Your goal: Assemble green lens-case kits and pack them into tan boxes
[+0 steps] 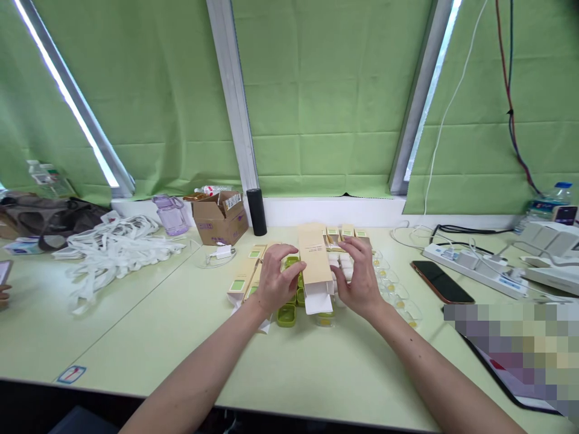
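A long beige paper box (pixel 315 256) is held up over the table, its white end flap hanging loose toward me. My left hand (pixel 279 278) grips its left edge between thumb and fingers. At the other edge my right hand (pixel 362 278) has its fingers curled, with the thumb against the box's side near the flap. Small green containers (pixel 286 315) stand beneath, partly hidden by the box and left hand. White pieces (pixel 346 265) sit behind my right hand. Clear lids (pixel 409 313) with yellow spots lie in a row to the right. More beige boxes (pixel 242 278) lie at left.
A cardboard carton (pixel 221 218), a black cylinder (pixel 257 212) and a purple bottle (pixel 170 215) stand toward the back. White straps (pixel 122 253) are heaped at left. On the right are a phone (pixel 441 282), a power strip (pixel 474 271) with cables and a blurred tablet (pixel 493 374).
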`<state>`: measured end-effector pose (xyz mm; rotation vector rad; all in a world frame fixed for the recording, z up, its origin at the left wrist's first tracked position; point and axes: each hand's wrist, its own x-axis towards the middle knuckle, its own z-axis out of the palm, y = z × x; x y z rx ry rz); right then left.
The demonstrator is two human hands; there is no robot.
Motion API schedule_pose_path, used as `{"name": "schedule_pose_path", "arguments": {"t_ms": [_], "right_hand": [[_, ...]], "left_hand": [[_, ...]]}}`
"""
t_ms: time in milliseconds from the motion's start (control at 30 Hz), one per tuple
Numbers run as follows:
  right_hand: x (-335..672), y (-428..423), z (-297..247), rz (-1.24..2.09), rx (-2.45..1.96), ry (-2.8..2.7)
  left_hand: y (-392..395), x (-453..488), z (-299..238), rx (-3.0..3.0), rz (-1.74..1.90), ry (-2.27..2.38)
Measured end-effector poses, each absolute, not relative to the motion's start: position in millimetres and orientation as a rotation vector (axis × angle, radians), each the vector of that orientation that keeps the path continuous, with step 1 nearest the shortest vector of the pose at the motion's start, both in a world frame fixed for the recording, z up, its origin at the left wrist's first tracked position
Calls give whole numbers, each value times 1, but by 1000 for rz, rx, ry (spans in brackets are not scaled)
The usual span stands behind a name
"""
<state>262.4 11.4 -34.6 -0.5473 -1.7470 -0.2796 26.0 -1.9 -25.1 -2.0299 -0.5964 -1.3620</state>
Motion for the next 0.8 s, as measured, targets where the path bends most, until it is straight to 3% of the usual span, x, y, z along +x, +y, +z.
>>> {"name": "schedule_pose_path", "arguments": {"t_ms": [367,533,667,800], "right_hand": [[266,7,-44,-110,-513,-1806],[266,2,-44,-58,-478,-1815],[265,-1,-44,-86,-484,-1830],[266,-3,-44,-66,-496,-1870]], "left_hand": [[-6,29,-33,-2169,-1573,-806],[-13,40,-25,-2456,-2080,-845],[-11,43,-24,-2416,-2539,-1171],[-8,46,-22,-2410,-2769,-1218]]}}
